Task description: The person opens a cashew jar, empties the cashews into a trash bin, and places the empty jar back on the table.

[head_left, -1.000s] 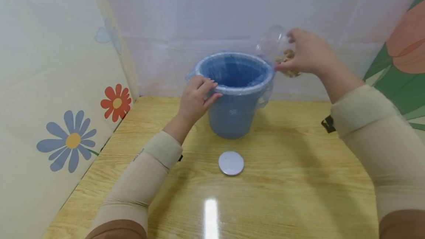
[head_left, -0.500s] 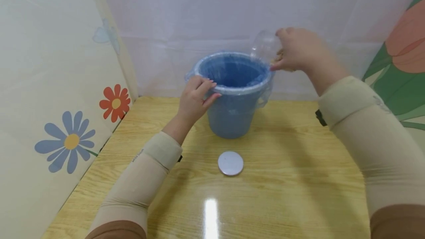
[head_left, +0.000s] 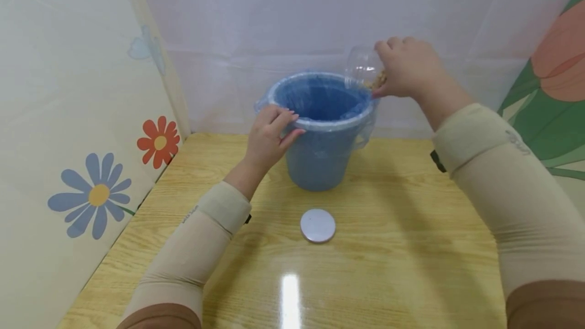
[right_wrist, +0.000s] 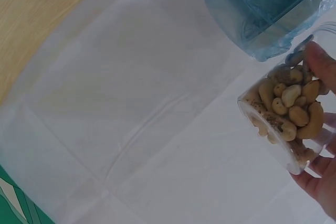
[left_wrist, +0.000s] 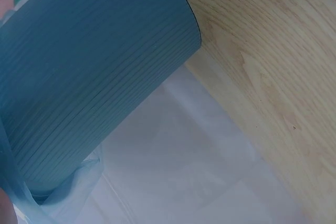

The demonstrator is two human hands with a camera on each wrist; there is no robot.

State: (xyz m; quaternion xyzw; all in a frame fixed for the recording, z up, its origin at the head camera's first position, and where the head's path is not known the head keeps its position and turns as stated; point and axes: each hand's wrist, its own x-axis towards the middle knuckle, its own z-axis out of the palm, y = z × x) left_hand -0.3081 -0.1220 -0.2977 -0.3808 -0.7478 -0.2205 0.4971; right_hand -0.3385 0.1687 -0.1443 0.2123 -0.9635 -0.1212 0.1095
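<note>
A blue trash bin lined with a thin blue plastic bag stands on the table. My left hand grips the front left of its rim, thumb outside and fingers over the edge; in the left wrist view the bin's ribbed wall fills the upper left. My right hand holds a clear jar tilted on its side, its mouth toward the bin and over the right part of the rim. Nuts lie piled toward the jar's base, partly hidden by my fingers.
A round white lid lies on the wooden table in front of the bin. Close behind hangs a pale cloth backdrop, and flower-printed panels stand at left and right.
My right hand has moved left and slightly down with the jar, bringing its mouth over the bin's rim. The left hand, bin and lid keep their places.
</note>
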